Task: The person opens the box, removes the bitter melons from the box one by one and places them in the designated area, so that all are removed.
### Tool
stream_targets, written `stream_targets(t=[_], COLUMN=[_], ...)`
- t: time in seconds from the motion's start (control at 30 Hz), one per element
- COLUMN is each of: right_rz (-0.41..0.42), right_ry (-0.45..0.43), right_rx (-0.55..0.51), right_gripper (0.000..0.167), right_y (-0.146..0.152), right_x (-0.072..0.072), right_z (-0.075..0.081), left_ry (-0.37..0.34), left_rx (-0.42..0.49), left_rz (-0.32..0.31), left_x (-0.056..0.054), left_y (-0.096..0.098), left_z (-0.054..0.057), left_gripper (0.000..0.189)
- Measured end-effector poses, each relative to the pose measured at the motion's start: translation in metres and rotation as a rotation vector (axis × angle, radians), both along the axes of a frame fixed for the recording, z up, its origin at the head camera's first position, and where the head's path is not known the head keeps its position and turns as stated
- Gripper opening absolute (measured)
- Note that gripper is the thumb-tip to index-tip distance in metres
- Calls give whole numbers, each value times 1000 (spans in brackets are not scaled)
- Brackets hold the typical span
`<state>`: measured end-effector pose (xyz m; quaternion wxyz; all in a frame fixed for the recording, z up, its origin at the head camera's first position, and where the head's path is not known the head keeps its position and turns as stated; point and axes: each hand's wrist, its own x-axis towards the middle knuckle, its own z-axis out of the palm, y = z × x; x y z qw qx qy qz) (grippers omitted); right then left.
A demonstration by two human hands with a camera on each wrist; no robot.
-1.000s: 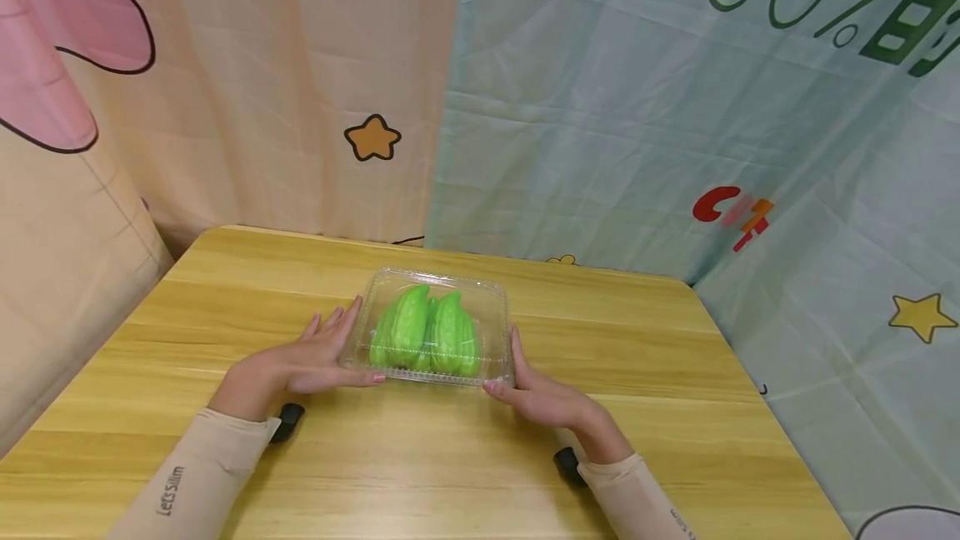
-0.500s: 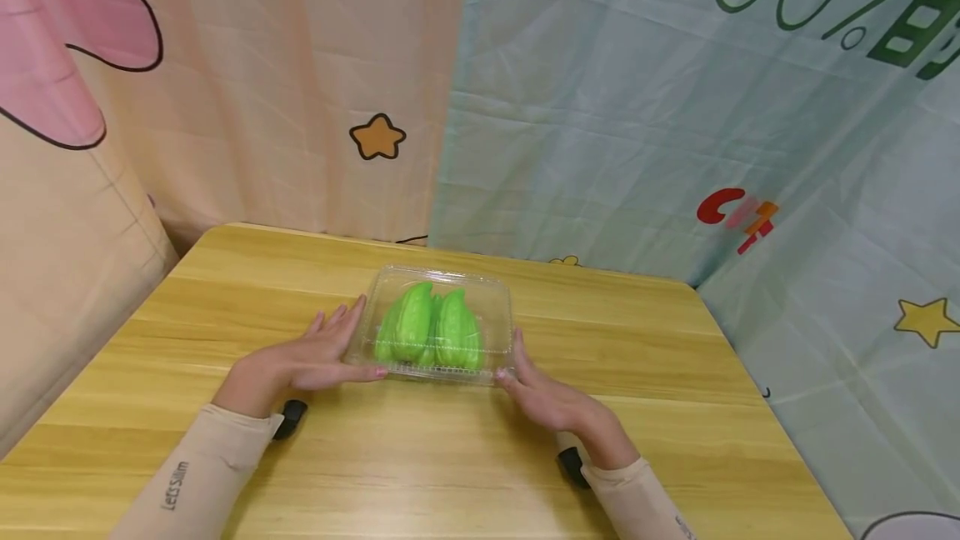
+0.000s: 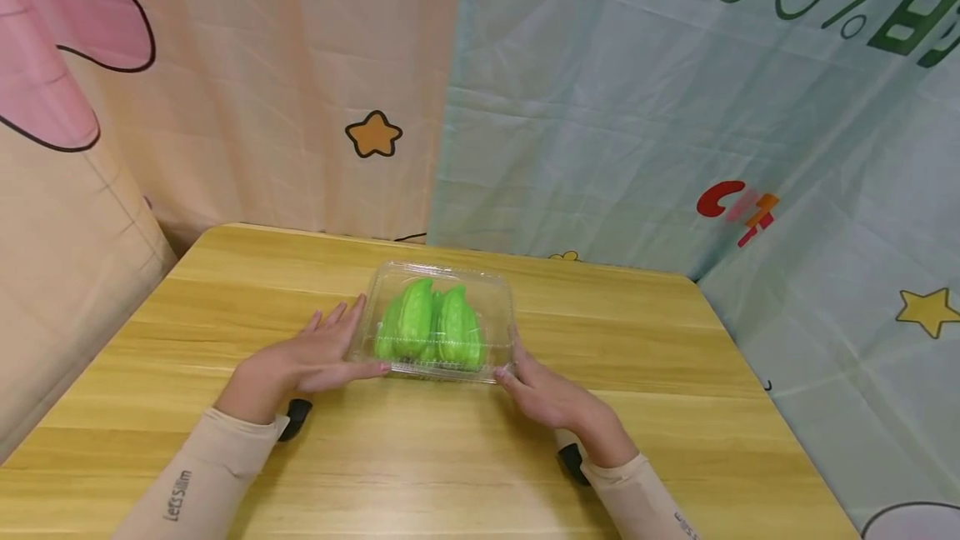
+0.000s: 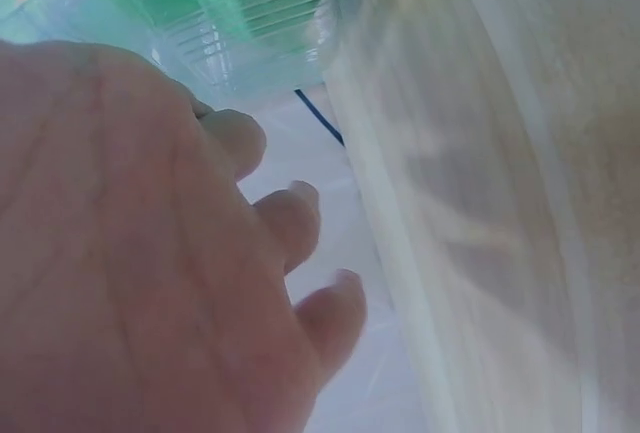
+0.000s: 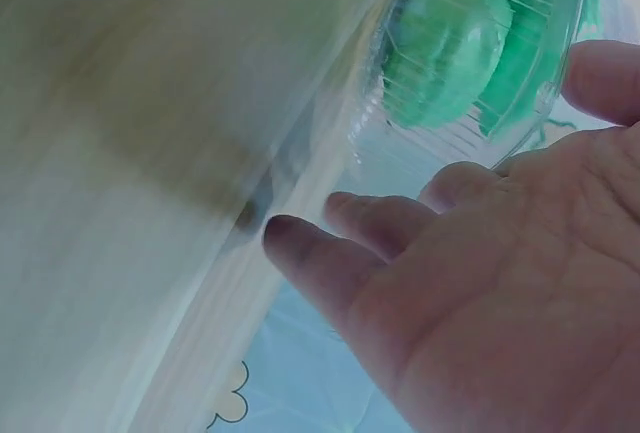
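A clear plastic clamshell box [image 3: 491, 307] with its lid down is over the table, tilted in the head view. Through it I see bright green ribbed fruits [image 3: 415, 323] with pointed tips, resembling star fruit. My left hand [image 3: 311, 361] holds the box's near left corner, thumb along the front edge and index finger at the side. My right hand [image 3: 547, 390] holds the near right corner between thumb and fingers. In both wrist views the other fingers stretch out, apart from the box. Whether the box's underside touches the table cannot be told.
A wooden table [image 3: 660, 440] spreads around the hands. Printed curtains [image 3: 585, 148] hang behind it and at both sides. Dark wrist mounts [image 3: 295, 419] sit below the hands.
The box has shifted very slightly away and to the right between the hands. My right thumb has slid from the front edge toward the corner.
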<state>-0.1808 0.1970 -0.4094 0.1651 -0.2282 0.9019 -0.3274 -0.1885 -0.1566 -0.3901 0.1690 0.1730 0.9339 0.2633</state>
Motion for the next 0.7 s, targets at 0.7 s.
stream_targets(t=[0.7], right_rz=[0], right_ry=[56], right_rx=[28], right_gripper=[78], right_y=[1], right_x=[-2], right_z=[3], left_ry=[14], left_rx=[-67], left_rz=[21], left_x=[7], left_y=[8], left_z=[13], left_gripper=[88])
